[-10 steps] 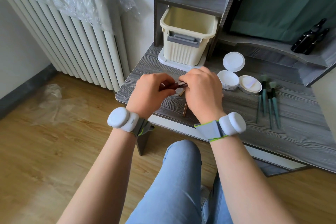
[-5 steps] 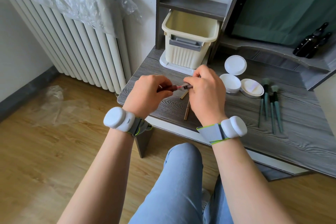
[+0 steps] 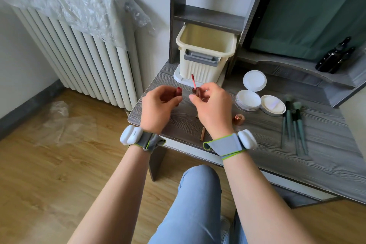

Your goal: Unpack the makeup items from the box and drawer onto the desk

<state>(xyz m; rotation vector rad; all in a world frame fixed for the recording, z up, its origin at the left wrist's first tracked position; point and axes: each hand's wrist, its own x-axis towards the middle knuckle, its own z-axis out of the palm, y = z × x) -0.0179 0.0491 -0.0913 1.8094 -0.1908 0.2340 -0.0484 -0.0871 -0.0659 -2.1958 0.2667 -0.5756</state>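
Two halves of one small dark-red lip-gloss are apart at centre frame: the left hand (image 3: 158,108) curls its fingers round the little red tube (image 3: 178,91), and the right hand (image 3: 213,105) pinches the cap of the red-tipped applicator wand (image 3: 193,83), which points upward in front of the cream ribbed plastic storage box (image 3: 204,59). Both hands hover just above the grey wood-grain desk (image 3: 326,156), near its left edge. To the right of the hands lie an open white round jar (image 3: 248,100) with its white lid (image 3: 254,80), a white powder puff case (image 3: 273,105), four teal-handled makeup brushes (image 3: 295,125) and a small rose-gold cap (image 3: 239,119); a slim rose-gold stick (image 3: 202,134) lies below the right wrist.

The likely trouble is smearing: the wet wand tip, held loosely, could brush the box front or a finger. The open tube could tip and leak if the left hand's grip slackens. Set down uncapped near the edge, either piece might roll to the floor.
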